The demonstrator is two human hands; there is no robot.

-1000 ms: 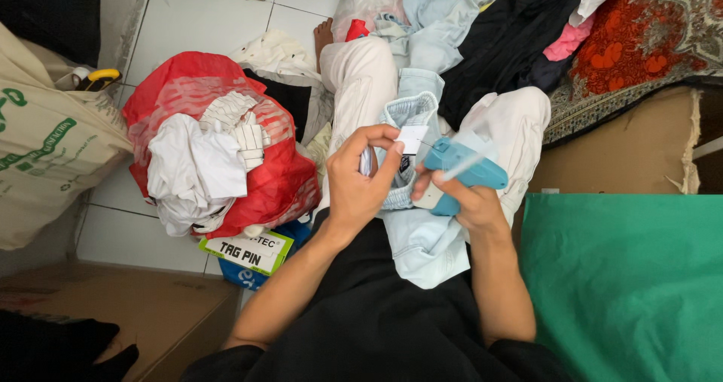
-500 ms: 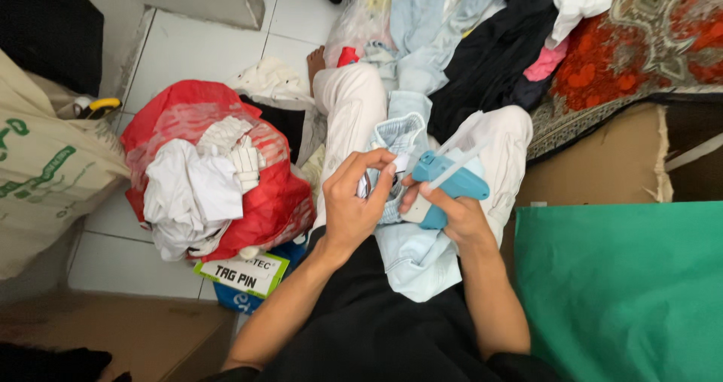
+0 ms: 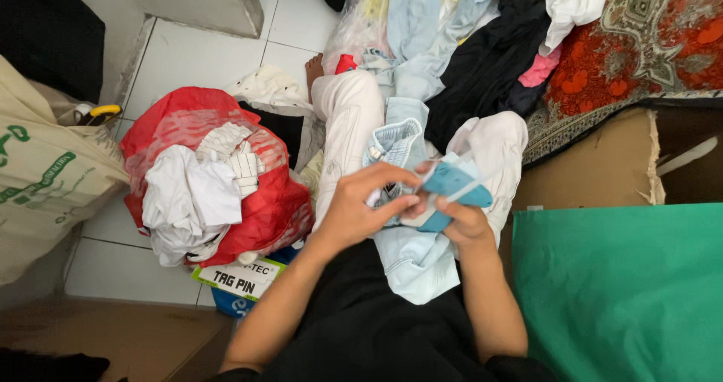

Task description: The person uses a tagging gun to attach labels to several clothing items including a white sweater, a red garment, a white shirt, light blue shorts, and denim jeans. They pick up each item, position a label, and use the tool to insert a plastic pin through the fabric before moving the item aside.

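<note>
White tiled floor, crowded at its edges.
The tiled floor (image 3: 203,58) meets a patterned red rug (image 3: 640,43), brown cardboard (image 3: 595,171) and a green sheet (image 3: 625,292) under even light.

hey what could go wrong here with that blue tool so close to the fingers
The right hand grips a blue tool right against the left hand fingertips, which pinch the light blue garment; a slip could nick a finger. The garment is bunched on the lap, so the tool might catch an extra layer of fabric.
</note>
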